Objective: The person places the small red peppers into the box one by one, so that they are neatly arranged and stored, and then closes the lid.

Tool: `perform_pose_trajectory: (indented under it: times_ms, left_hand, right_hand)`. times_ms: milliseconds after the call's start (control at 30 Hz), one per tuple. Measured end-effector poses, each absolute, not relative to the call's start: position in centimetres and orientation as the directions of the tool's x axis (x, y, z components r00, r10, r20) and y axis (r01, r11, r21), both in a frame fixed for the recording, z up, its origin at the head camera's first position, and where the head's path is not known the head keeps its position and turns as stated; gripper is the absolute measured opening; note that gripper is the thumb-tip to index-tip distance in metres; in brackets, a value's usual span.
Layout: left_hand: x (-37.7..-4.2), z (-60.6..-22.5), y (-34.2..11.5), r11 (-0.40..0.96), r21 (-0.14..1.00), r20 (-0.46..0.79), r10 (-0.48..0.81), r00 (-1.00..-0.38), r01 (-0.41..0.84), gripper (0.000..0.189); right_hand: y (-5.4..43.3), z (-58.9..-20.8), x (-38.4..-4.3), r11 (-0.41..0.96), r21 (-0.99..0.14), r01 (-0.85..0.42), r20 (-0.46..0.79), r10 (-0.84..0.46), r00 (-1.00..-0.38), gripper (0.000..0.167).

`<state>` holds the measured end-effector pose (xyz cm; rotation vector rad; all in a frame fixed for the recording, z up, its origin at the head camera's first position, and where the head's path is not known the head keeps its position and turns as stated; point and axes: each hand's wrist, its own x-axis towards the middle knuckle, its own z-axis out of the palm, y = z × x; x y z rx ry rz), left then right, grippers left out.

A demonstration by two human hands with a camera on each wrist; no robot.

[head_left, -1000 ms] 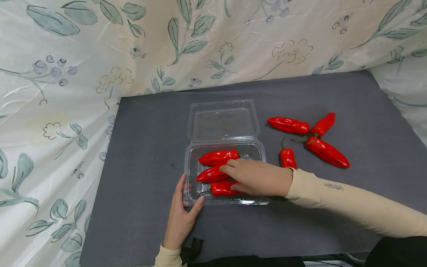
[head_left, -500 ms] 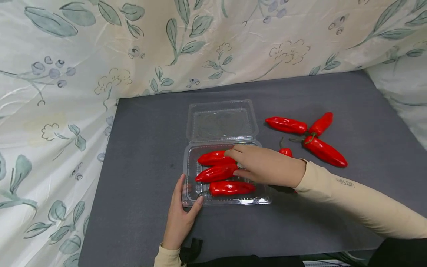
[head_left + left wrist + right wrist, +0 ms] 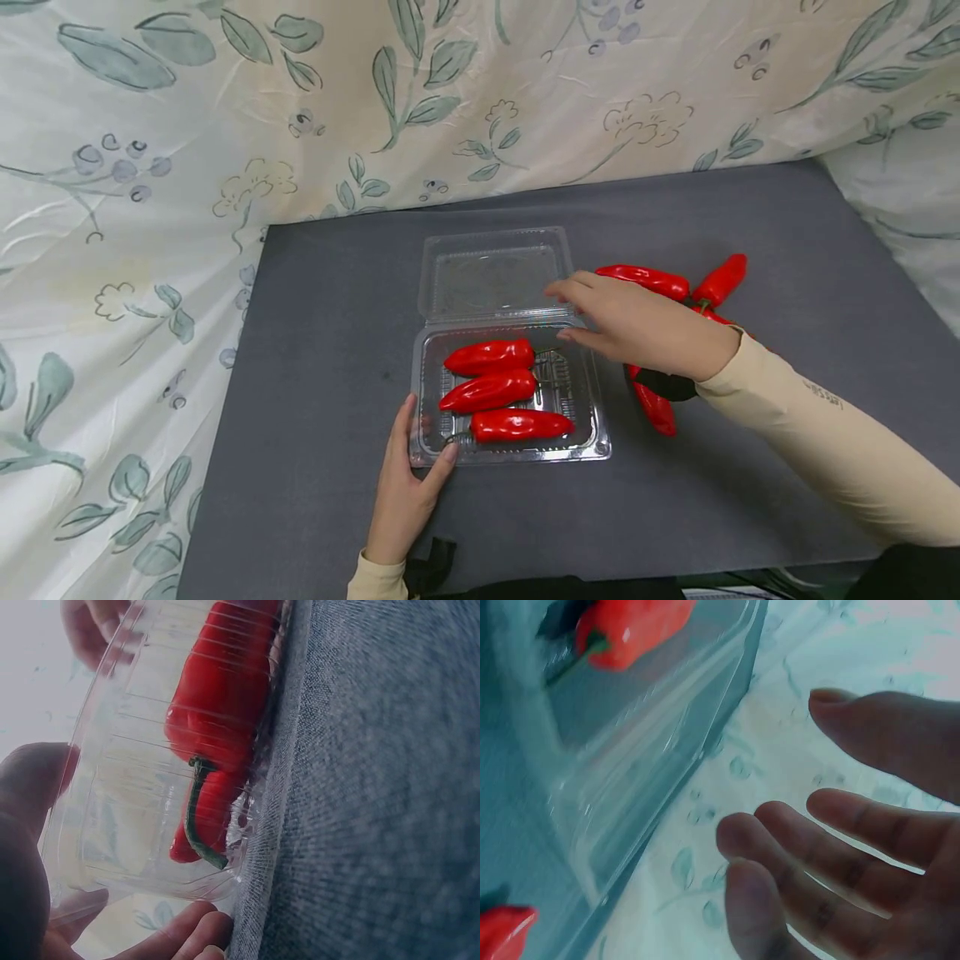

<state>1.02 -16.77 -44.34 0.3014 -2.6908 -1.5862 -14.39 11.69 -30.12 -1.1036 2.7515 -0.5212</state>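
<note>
A hinged clear plastic container (image 3: 588, 392) lies with its lid (image 3: 495, 271) folded back. In its base are three red peppers: a far one (image 3: 487, 357), a middle one (image 3: 487, 391) and a near one (image 3: 521, 425). At the near left corner my left hand (image 3: 401, 500) holds the container, thumb on the near side and fingers along the left. Through the clear wall, the left wrist view shows a pepper's green stem (image 3: 199, 817). My right hand (image 3: 645, 325) hovers over the container's right side near the hinge, fingers spread and holding nothing.
To the right lie more red peppers: one at the back (image 3: 660, 281), one beside it (image 3: 722, 279), one nearer (image 3: 656, 408) and one mostly hidden by the right arm. The dark grey tabletop (image 3: 322, 350) meets a leaf-print curtain (image 3: 300, 125) at the back and left.
My right hand has left the peppers in the container, rising and moving right and away from me, uncovering all three. My left hand stays at the corner.
</note>
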Motion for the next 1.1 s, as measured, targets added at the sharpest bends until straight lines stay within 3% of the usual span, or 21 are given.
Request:
perform_pose_trajectory:
  times_ms: [300,633,1100]
  left_hand:
    - [1.1,-44.5,-16.7,0.473,0.862,-0.106,-0.183,-0.977,-0.182,0.083]
    - [1.0,-44.5,-16.6,0.488,0.855,-0.099,-0.182,-0.978,-0.178,0.082]
    - [0.8,-44.4,-16.7,0.494,0.854,-0.086,-0.179,-0.98,-0.165,0.082]
  right_hand:
    - [15.2,-30.1,-17.5,0.757,-0.34,-0.558,0.032,-0.584,-0.811,0.051]
    - [20.5,-30.4,-20.0,0.86,-0.299,-0.413,-0.132,-0.466,-0.875,0.055]
    - [27.5,-34.0,-22.4,0.918,-0.157,-0.365,-0.266,-0.395,-0.879,0.05]
